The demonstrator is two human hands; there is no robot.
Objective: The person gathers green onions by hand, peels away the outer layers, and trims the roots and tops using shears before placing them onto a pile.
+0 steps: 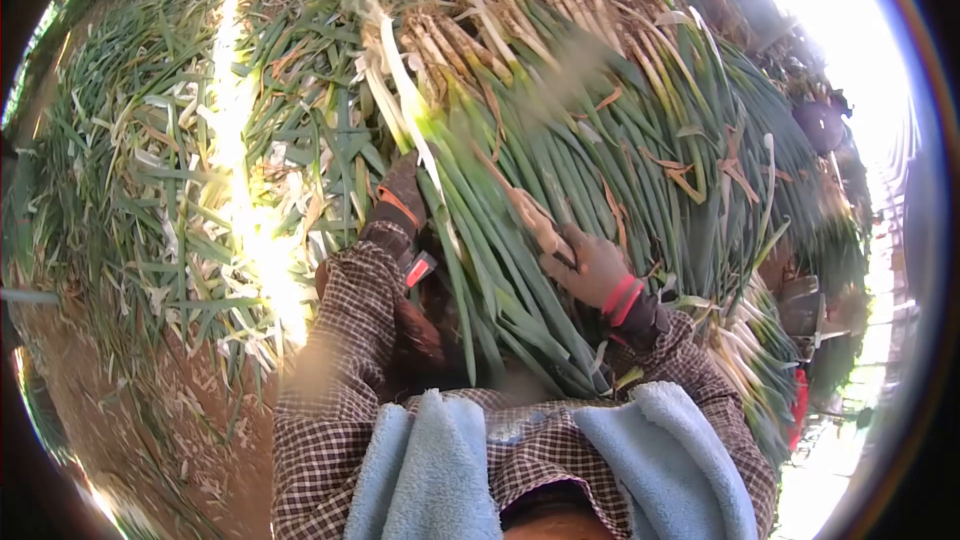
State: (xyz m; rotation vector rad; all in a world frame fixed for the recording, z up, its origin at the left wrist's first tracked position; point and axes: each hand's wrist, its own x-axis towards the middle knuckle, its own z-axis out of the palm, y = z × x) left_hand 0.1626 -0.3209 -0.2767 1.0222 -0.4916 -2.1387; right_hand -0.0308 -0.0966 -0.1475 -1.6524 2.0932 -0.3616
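My left hand (402, 190), in a dark glove with an orange-red cuff band, is closed around the green onions (430, 145) at the left end of the pile. Their white root ends point up and away, and the green leaves run down towards my lap. My right hand (597, 272), in a brownish glove with a red band, is over the leaves with its fingers closed. At its fingertips lies a withered brown leaf (538, 223), which it appears to pinch. The undersides of both hands are hidden.
A thick pile of green onions (640, 130) stretches to the right, roots at the far side. Trimmed leaves (130, 140) cover the ground on the left, crossed by a bright sun strip. Another bunch (745, 350) lies by my right elbow. A blue towel (440, 470) hangs over my chest.
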